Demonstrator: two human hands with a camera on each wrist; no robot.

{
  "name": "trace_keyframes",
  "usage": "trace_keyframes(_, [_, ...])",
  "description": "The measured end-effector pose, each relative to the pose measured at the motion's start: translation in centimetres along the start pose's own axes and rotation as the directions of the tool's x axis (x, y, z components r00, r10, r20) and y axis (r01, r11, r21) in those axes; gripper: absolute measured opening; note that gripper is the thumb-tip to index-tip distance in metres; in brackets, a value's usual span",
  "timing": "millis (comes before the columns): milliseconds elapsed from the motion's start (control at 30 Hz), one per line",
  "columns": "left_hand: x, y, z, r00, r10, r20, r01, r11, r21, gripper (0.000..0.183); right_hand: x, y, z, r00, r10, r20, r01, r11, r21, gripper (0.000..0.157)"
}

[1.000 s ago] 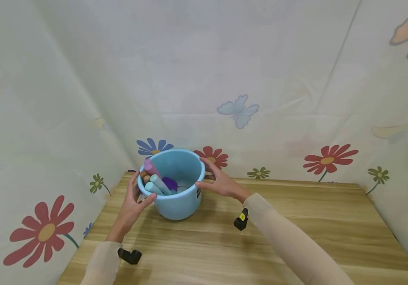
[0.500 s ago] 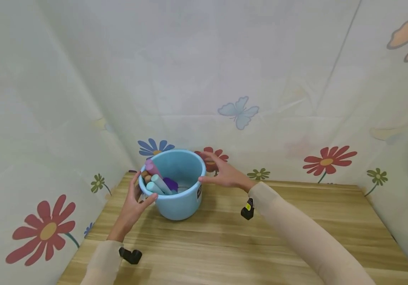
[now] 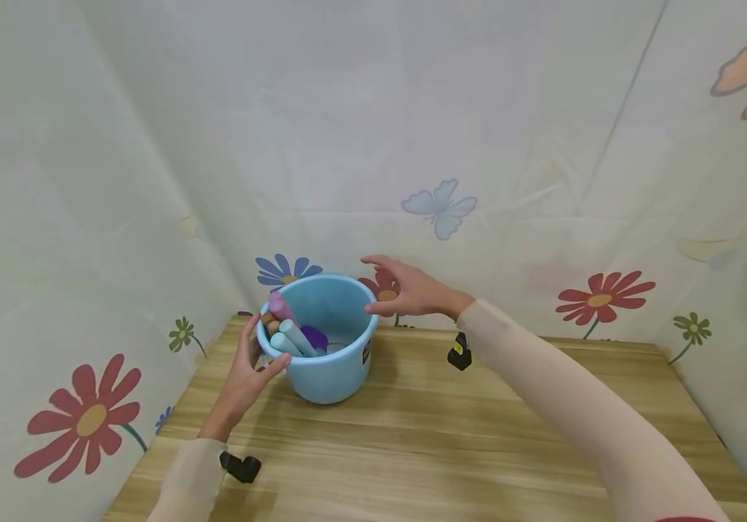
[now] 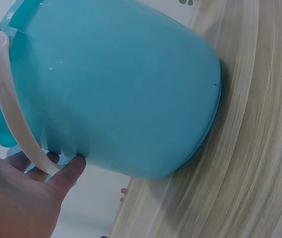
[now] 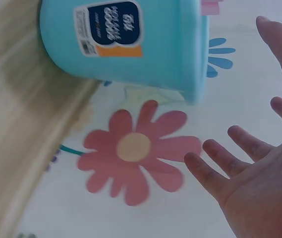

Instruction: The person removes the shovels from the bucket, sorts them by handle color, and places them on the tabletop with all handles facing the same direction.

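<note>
A light blue bucket (image 3: pixel 326 380) stands upright on the wooden table. My left hand (image 3: pixel 243 380) holds its left side, thumb at the front rim and fingers along the outer wall. In the left wrist view, a white handle (image 4: pixel 13 106) hangs across those fingers. Beside the right rim, my right hand (image 3: pixel 417 291) is raised with fingers spread, holding nothing; the right wrist view shows it apart from the bucket. Inside the bucket lean a pink stick (image 3: pixel 282 308), light teal cylinders (image 3: pixel 296 336) and brown round-ended pieces (image 3: pixel 273 328). A purple piece (image 3: pixel 316 337) lies lower, partly hidden.
The wooden table (image 3: pixel 477 435) meets a pale cloth backdrop (image 3: pixel 321 145) printed with flowers and butterflies behind it and at both sides. A printed label (image 5: pixel 115 29) is on the bucket's right wall. Small black cameras sit at both wrists.
My right hand has let go of the bucket's right rim and risen up and slightly to the right. My left hand and the bucket have stayed in place.
</note>
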State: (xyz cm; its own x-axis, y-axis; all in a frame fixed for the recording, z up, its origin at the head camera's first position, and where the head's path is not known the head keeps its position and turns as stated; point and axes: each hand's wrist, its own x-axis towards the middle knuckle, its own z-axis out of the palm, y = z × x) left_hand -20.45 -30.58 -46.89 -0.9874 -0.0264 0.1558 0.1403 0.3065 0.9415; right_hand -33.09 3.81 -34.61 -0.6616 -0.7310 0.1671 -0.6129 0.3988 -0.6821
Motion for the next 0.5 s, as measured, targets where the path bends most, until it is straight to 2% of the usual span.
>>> trace_keyframes(233, [-0.1, 0.3, -0.1, 1.000, -0.015, -0.001, 0.015, 1.000, 0.002, 0.097, 1.4, -1.6, -1.9, 0.997, 0.009, 0.073, 0.000, 0.992, -0.123, 0.089])
trace_keyframes(500, [0.0, 0.0, 0.0, 1.000, -0.021, -0.003, 0.021, 1.000, 0.012, 0.096, 3.2, -3.2, -2.6, 0.987, 0.029, 0.160, -0.004, 0.988, -0.156, 0.085])
